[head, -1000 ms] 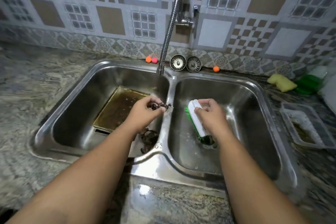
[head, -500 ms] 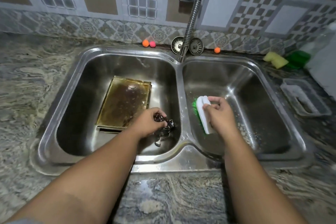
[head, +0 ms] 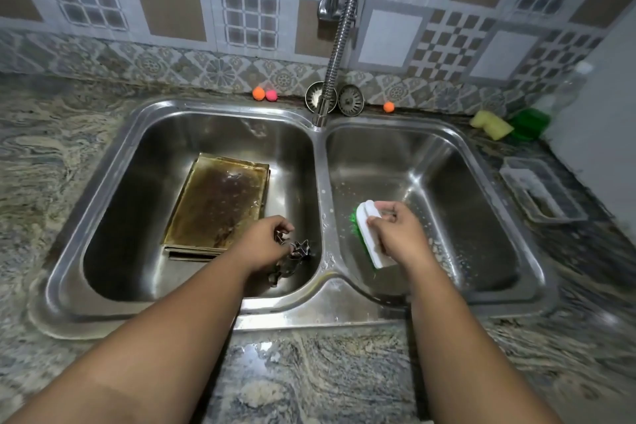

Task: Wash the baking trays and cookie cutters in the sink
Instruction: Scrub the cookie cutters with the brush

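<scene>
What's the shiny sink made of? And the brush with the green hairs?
The sink looks like stainless steel: silvery grey, smooth, with bright glare streaks on its walls. The brush is probably plastic: a smooth, glossy white back and bright green bristles.

Down goes the left hand (head: pixel 263 243), bringing its cookie cutter (head: pixel 279 237) to the others just beside the baking tray (head: pixel 216 203).

L hand (head: pixel 263 243) & R hand (head: pixel 395 234) bare, forearms (head: pixel 172 337) bare
</scene>
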